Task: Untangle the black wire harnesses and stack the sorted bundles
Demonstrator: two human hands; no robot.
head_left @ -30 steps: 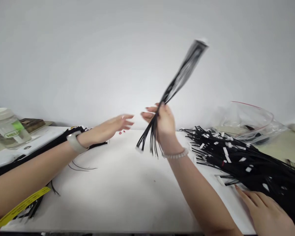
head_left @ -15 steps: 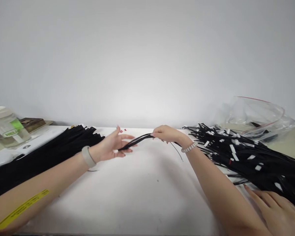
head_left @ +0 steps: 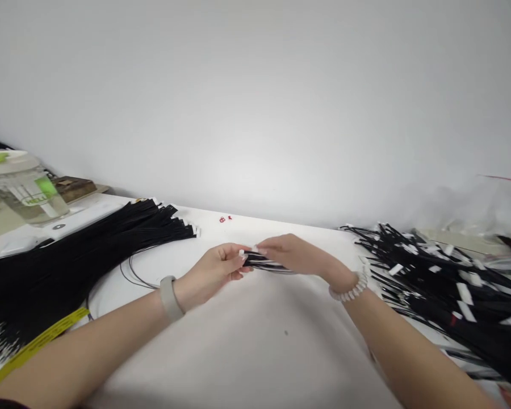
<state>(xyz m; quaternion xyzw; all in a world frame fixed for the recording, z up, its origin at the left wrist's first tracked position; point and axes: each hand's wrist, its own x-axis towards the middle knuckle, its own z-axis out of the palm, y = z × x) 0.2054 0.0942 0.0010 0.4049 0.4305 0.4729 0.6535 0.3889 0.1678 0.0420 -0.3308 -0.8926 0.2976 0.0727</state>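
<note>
- Left hand (head_left: 210, 274): grip closed on small black wire bundle (head_left: 266, 262), near white connector end
- Right hand (head_left: 296, 254): grip closed on same bundle, far side
- Bundle sits mid-table (head_left: 247, 352), held above surface
- Black wire bundles: left (head_left: 89, 255), right (head_left: 447, 295)

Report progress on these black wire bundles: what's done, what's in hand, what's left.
Done, it seems: the long aligned bundle of black wires on the left. In hand: a small bunch of black wires with white connector ends, held between the left hand and right hand. Remaining, it seems: the looser heap of white-tagged black wires on the right.
</note>
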